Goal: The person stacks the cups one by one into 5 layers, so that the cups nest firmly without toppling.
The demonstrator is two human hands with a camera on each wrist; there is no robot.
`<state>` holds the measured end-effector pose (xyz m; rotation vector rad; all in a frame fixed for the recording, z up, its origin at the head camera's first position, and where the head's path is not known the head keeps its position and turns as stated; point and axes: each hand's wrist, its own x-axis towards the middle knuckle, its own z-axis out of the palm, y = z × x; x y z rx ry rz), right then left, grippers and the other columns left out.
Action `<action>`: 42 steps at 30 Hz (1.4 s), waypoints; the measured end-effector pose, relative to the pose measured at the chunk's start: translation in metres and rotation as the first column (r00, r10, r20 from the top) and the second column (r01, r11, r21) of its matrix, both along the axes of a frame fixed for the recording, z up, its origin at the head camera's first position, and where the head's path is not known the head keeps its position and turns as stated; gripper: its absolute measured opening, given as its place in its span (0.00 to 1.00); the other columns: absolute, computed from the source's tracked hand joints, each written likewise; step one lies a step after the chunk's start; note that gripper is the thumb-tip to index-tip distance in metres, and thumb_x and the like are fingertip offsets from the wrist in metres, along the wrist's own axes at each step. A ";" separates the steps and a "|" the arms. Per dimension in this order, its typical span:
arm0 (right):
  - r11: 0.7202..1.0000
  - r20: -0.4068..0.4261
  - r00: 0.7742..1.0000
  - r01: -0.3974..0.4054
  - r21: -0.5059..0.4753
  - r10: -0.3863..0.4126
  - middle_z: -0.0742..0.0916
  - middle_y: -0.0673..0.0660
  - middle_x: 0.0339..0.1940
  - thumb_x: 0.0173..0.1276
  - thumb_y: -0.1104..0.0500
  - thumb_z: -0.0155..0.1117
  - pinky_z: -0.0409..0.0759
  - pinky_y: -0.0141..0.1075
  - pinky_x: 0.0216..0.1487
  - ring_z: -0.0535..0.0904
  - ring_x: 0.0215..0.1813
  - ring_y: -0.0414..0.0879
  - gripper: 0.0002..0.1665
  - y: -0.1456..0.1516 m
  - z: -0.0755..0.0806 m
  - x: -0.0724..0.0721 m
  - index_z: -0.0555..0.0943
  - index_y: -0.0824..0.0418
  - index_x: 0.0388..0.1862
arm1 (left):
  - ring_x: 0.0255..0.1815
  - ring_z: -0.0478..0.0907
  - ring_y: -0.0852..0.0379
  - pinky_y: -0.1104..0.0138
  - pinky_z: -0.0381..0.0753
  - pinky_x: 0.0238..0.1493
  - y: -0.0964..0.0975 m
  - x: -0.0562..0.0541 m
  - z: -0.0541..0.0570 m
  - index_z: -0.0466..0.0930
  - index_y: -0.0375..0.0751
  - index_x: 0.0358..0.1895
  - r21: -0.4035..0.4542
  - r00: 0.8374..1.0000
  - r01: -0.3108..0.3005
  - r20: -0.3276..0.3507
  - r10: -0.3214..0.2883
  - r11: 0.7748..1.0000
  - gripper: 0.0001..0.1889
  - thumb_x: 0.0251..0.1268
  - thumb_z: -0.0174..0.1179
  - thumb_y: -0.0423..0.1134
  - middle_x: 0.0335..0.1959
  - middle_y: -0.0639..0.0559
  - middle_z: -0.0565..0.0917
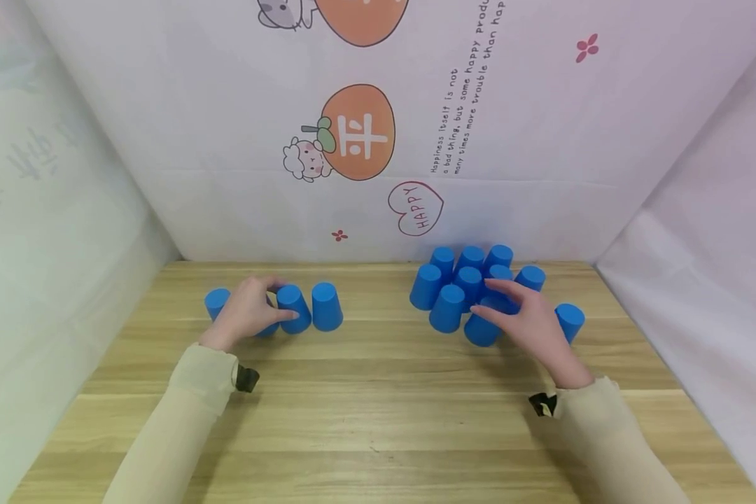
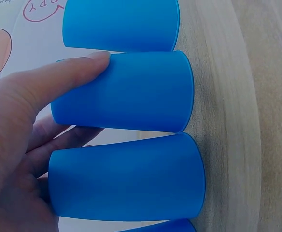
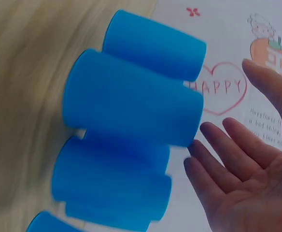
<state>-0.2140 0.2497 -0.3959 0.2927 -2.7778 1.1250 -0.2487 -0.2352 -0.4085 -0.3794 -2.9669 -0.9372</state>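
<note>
My left hand (image 1: pixel 242 308) pinches an upside-down blue plastic cup (image 1: pixel 293 311) in a short row at the left. In the left wrist view the thumb lies along that cup (image 2: pixel 131 94), with fingers reaching behind it. Another blue cup (image 1: pixel 327 308) stands just to its right; two more, partly covered by the hand, are on its left. Over a cluster of inverted blue cups at the right, my right hand (image 1: pixel 532 325) has its thumb and fingers spread. The right wrist view shows those fingers extended beside a cup (image 3: pixel 133 99), holding nothing.
All cups stand on a wood-grain table (image 1: pixel 378 420). A lone blue cup (image 1: pixel 570 320) sits right of the cluster, partly behind the right hand. A printed white cloth (image 1: pixel 239 175) hangs behind the table, and white sheets (image 1: pixel 705 210) flank both sides.
</note>
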 end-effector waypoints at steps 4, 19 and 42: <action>1.000 0.009 1.000 -0.016 -0.018 0.016 0.79 0.64 0.68 0.67 0.39 0.72 0.75 0.59 0.62 0.76 0.66 0.64 0.43 0.010 -0.003 0.006 0.74 0.64 0.71 | 0.47 0.82 0.43 0.48 0.83 0.49 0.000 0.000 0.000 0.79 0.35 0.63 0.001 1.000 -0.001 -0.004 0.001 1.000 0.32 0.58 0.77 0.46 0.55 0.39 0.83; 1.000 0.045 0.999 0.000 -0.010 0.001 0.83 0.68 0.61 0.68 0.43 0.72 0.82 0.56 0.53 0.83 0.55 0.63 0.41 0.021 -0.030 0.005 0.74 0.66 0.70 | 0.50 0.82 0.42 0.48 0.82 0.50 0.001 -0.001 -0.005 0.80 0.34 0.62 -0.004 1.000 0.022 -0.018 -0.022 1.000 0.31 0.56 0.78 0.42 0.52 0.41 0.84; 0.998 0.024 0.999 -0.042 -0.039 0.043 0.85 0.64 0.59 0.63 0.40 0.75 0.81 0.58 0.55 0.83 0.55 0.62 0.39 -0.011 -0.007 0.017 0.79 0.63 0.64 | 0.45 0.81 0.46 0.50 0.80 0.50 -0.001 -0.001 -0.003 0.83 0.43 0.62 0.022 0.996 -0.001 -0.084 0.002 1.000 0.32 0.58 0.74 0.58 0.56 0.45 0.84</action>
